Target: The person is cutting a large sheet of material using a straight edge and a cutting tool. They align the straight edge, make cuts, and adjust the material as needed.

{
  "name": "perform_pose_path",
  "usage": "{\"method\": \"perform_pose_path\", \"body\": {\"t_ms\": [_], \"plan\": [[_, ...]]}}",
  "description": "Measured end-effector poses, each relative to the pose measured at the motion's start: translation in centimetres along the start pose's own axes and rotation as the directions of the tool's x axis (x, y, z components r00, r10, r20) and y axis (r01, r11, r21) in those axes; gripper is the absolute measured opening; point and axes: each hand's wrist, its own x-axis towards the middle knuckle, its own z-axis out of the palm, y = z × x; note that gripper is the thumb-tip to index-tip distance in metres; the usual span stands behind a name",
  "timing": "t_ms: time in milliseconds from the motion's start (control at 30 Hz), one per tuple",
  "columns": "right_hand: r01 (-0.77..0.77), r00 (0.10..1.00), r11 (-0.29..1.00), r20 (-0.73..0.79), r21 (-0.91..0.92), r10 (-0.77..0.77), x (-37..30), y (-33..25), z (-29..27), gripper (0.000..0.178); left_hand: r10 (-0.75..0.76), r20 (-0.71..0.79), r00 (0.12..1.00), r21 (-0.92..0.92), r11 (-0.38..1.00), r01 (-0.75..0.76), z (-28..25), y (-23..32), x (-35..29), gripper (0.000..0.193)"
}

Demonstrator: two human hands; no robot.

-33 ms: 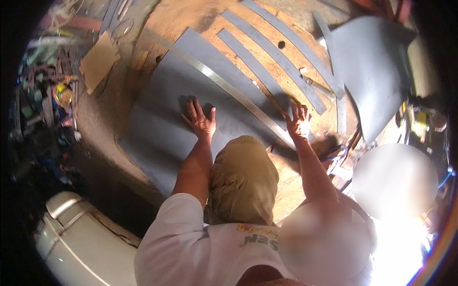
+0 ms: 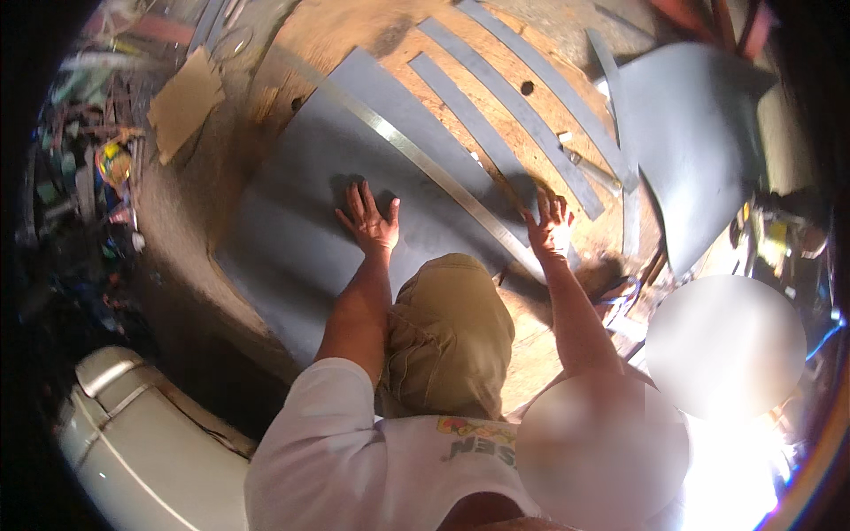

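Note:
A large grey flat sheet (image 2: 292, 208) lies on a wooden board, its material unclear. A long metal straightedge (image 2: 385, 130) runs diagonally across it, from upper left down toward my right hand. My left hand (image 2: 370, 226) presses flat on the sheet with fingers spread, left of the straightedge. My right hand (image 2: 551, 232) is just right of the straightedge's near end, by the sheet's right edge, with its fingers stretched forward. Near its fingertips is the lower end of a narrow grey strip (image 2: 460, 111). Whatever lies beneath the right palm is hidden.
More grey strips (image 2: 505, 93) lie on the wooden board (image 2: 390, 26). A slender tool (image 2: 591, 170) rests among them, and a curved grey sheet (image 2: 699, 133) stands at right. Cardboard (image 2: 186, 104) and clutter are at left. A pale rounded object (image 2: 133, 434) sits lower left.
The whole view has shifted slightly. Both hands keep their places on or beside the sheet, and the straightedge and strips lie as before.

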Motion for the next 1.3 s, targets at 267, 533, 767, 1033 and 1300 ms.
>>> {"method": "perform_pose_path", "body": {"t_ms": [267,533,767,1033,1300], "plan": [[0.093,0.995,0.995,0.031,0.034,-0.094,4.6,-1.5,0.7,0.061,-0.008,-0.014,1.0,-0.08,0.997,0.007,-0.1,0.3,-0.1,0.089],[0.108,0.992,0.837,-0.003,0.536,-0.126,9.7,-7.4,-1.9,0.057,-0.031,0.049,0.998,-0.007,0.999,0.032,-0.8,-0.2,-0.3,0.089],[0.084,0.989,0.84,0.058,0.536,-0.135,11.9,-11.8,0.4,0.051,-0.016,-0.005,1.0,-0.028,0.999,0.016,-0.8,-0.1,-0.1,0.088],[0.192,0.97,0.874,0.05,0.447,-0.238,8.5,-12.6,2.2,0.057,-0.021,0.023,1.0,-0.029,0.999,0.022,-0.4,-0.2,-0.1,0.088],[0.183,0.972,0.936,0.087,0.3,-0.218,9.1,-14.6,2.4,0.063,0.0,-0.029,1.0,-0.058,0.998,-0.002,-0.4,-0.4,-0.3,0.087]]}}
